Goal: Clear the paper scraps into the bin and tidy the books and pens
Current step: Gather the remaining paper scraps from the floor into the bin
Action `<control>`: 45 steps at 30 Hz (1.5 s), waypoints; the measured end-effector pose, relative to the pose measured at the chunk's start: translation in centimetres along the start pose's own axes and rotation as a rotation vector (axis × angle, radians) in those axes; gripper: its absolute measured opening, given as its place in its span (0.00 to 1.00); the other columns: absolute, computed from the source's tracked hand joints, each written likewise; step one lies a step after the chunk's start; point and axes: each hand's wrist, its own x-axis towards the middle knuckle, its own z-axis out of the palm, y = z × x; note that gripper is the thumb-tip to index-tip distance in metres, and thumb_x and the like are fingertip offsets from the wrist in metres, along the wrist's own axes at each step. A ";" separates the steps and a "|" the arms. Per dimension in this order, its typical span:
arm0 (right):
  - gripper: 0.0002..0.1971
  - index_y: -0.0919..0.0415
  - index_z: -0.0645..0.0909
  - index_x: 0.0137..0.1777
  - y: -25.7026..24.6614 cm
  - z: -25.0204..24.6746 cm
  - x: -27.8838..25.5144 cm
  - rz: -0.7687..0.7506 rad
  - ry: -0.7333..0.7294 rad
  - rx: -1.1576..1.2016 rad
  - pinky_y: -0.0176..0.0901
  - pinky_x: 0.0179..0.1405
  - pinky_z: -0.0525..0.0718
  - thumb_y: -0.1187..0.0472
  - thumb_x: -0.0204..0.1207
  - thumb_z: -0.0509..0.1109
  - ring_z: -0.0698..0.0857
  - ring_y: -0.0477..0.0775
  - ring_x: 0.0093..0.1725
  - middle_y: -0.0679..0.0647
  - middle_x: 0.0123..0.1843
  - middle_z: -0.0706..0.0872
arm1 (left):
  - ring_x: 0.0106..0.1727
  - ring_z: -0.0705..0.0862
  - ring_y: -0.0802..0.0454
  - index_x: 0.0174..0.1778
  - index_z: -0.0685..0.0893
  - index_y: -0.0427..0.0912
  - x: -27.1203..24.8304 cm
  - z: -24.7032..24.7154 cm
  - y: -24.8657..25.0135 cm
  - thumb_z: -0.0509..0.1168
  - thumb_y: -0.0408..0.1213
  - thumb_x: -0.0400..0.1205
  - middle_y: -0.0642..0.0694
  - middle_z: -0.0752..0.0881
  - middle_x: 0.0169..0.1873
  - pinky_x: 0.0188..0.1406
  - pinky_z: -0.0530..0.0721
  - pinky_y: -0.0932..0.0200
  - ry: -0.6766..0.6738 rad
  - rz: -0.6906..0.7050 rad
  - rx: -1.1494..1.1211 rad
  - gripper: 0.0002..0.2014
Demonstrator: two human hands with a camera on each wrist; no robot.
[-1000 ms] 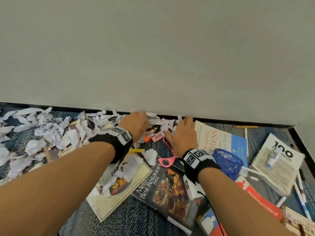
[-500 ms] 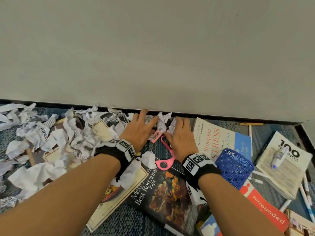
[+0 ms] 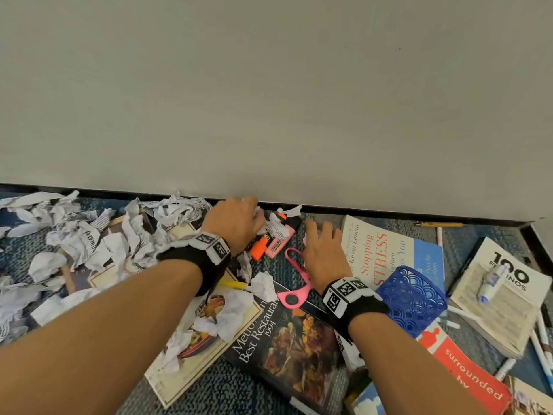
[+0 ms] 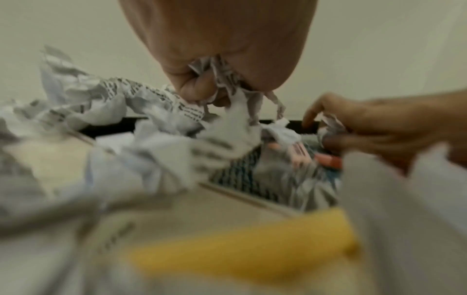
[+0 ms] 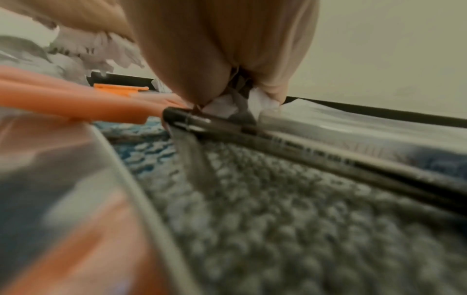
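Note:
Crumpled paper scraps (image 3: pixel 89 244) litter the blue carpet and the books at the left, along the wall. My left hand (image 3: pixel 239 220) is at the foot of the wall, and its curled fingers (image 4: pixel 192 89) grip a bunch of printed scraps (image 4: pixel 227 79). My right hand (image 3: pixel 320 238) is down on the carpet beside the "Stopping Stress" book (image 3: pixel 389 253). It pinches a small white scrap (image 5: pixel 220 107) under its palm. Between the hands lie an orange highlighter (image 3: pixel 260 247) and a pink highlighter (image 3: pixel 278 241). The bin is out of view.
Pink scissors (image 3: pixel 294 283) and a yellow highlighter (image 3: pixel 232 284) lie near my wrists. A "Best Restaurants" book (image 3: pixel 284 348), a blue mesh holder (image 3: pixel 413 298), a red book (image 3: pixel 466 375) and a "100" book (image 3: pixel 502 295) crowd the right. White pens (image 3: pixel 541 345) lie at the right edge.
My hands, which lay spread side by side over the scraps, have parted. The left has curled round scraps at the wall and the right has drawn back, baring the orange highlighter.

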 end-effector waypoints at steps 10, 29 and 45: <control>0.22 0.56 0.64 0.74 -2.4 -3.6 1.6 -0.070 0.100 0.287 0.51 0.38 0.74 0.54 0.81 0.57 0.83 0.67 0.45 0.61 0.49 0.81 | 0.42 0.83 0.39 0.68 0.72 0.44 -1.8 -2.9 -3.3 0.62 0.49 0.82 0.39 0.84 0.40 0.42 0.83 0.50 -0.214 -0.031 -0.006 0.21; 0.21 0.52 0.67 0.74 -1.6 -2.3 2.2 -0.141 0.035 0.250 0.51 0.46 0.80 0.56 0.81 0.60 0.83 0.64 0.54 0.58 0.64 0.76 | 0.52 0.83 0.38 0.66 0.69 0.44 -4.6 1.7 -2.0 0.61 0.49 0.83 0.39 0.84 0.51 0.46 0.81 0.49 -0.441 0.144 -0.015 0.19; 0.09 0.63 0.76 0.43 -7.1 -4.1 -1.3 -0.249 0.344 0.524 0.45 0.37 0.73 0.57 0.77 0.68 0.75 0.54 0.38 0.55 0.45 0.75 | 0.29 0.77 0.50 0.43 0.83 0.36 -3.0 -9.7 -5.2 0.65 0.35 0.78 0.47 0.80 0.29 0.24 0.73 0.64 -0.072 -0.135 -0.510 0.06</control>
